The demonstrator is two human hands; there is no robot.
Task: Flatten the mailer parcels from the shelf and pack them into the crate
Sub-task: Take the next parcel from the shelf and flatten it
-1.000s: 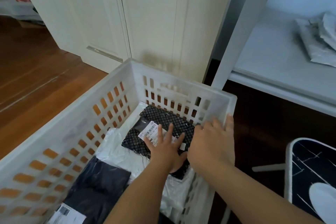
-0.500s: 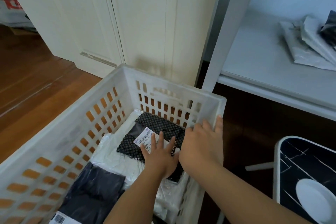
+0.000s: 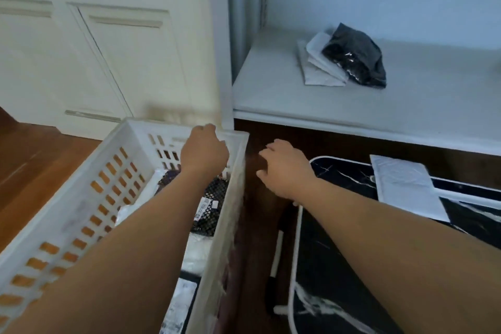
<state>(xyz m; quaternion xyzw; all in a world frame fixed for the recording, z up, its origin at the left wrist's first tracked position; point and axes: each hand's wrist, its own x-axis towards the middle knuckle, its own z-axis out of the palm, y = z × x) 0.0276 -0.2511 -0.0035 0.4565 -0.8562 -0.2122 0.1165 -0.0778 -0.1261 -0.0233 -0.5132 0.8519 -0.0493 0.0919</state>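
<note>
The crate (image 3: 81,198) sits at the left on a wooden floor (image 3: 35,160) — white moulded plastic, stiff, its walls pierced with rows of rectangular slots; several mailers already lie flat inside it, so packing looks well under way; a black dotted mailer (image 3: 214,195) with a white barcode label lies against the right wall near the far right corner, pale crinkly plastic mailers (image 3: 198,249) lie beneath and nearer the camera, and another labelled one (image 3: 180,304) shows at the near end; the left hand (image 3: 204,148) is over the far right corner of the crate, fingers curled under with nothing visibly in them, though whether they touch the rim cannot be told; the right hand (image 3: 284,168) is just outside the crate's right wall, fingers loosely bent and holding nothing; further right stands a small table (image 3: 339,252) with a dark marbled top and a thin white frame, and a flat white padded mailer (image 3: 406,184) rests on its far edge, apparently flattened but not yet packed; on the pale, smooth shelf (image 3: 271,95) above, a small pile remains well back from the front edge — two or three white mailers (image 3: 317,68), soft and creased, with a puffy glossy black one (image 3: 355,57) lying on their right side; these, by my judgement, are what is left to flatten and pack.
</note>
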